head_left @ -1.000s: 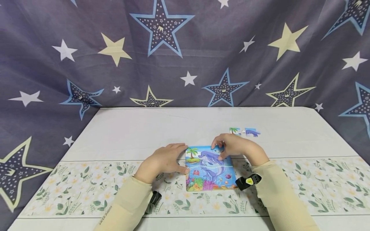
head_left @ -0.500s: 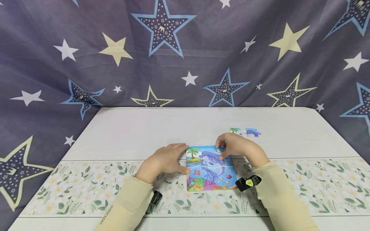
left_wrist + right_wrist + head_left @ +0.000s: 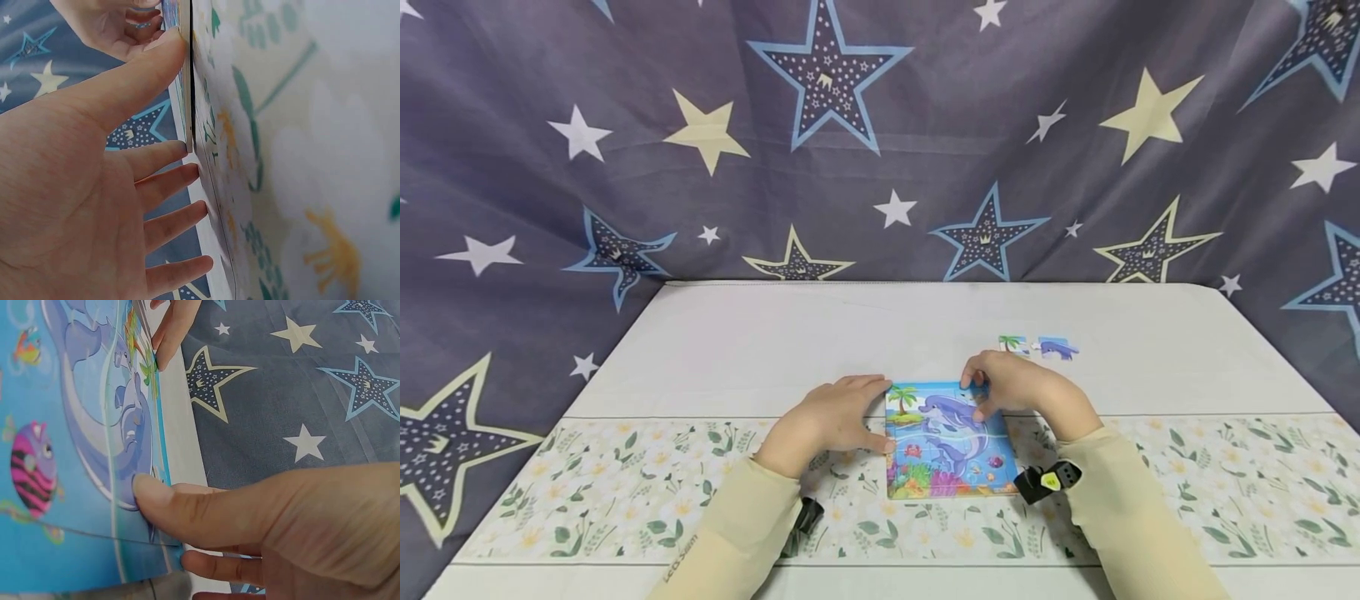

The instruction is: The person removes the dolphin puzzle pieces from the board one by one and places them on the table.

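A square jigsaw puzzle (image 3: 917, 442) with a dolphin and reef picture lies in its thin tray on the floral strip of the table. My left hand (image 3: 835, 417) is along its left side, fingers fairly straight. The thumb tip is at the side edge and the index fingertip at the far left corner, as the left wrist view shows. At the far right corner, my right hand (image 3: 1018, 385) grips the puzzle, thumb (image 3: 159, 494) down on the dolphin's back and fingers bent at the far edge. That thumb and hand cover part of the corner.
Two small picture cards, a palm tree one (image 3: 1011, 342) and a dolphin one (image 3: 1056, 348), lie beyond my right hand. A star-printed curtain (image 3: 850, 192) hangs behind the table's far edge. Black straps (image 3: 1047, 481) are on the wrists.
My right fingers have shifted slightly right along the puzzle's far edge, the thumb staying on the picture. The left hand keeps its place; the whole view has shifted a little.
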The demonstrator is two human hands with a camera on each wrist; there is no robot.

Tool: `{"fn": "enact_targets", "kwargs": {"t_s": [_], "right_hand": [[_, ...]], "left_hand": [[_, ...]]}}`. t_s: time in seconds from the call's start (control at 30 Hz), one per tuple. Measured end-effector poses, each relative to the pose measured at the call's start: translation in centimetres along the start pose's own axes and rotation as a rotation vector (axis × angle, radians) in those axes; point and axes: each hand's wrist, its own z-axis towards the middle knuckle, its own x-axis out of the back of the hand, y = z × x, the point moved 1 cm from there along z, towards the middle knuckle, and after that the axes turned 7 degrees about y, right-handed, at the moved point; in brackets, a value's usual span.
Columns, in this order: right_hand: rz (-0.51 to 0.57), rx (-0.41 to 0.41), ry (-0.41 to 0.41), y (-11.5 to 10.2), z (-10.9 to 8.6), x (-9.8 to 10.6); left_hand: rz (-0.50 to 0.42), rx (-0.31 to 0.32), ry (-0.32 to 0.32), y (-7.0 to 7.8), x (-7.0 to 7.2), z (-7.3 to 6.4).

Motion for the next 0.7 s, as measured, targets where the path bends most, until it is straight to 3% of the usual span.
{"fn": "enact_targets", "kwargs": {"t_s": [0.7], "right_hand": [[0.042,0.01,0.001,0.36,-0.38,-0.2]], "left_hand": [[0.007,-0.004,-0.004,0.06,0.02,0.03]]}}
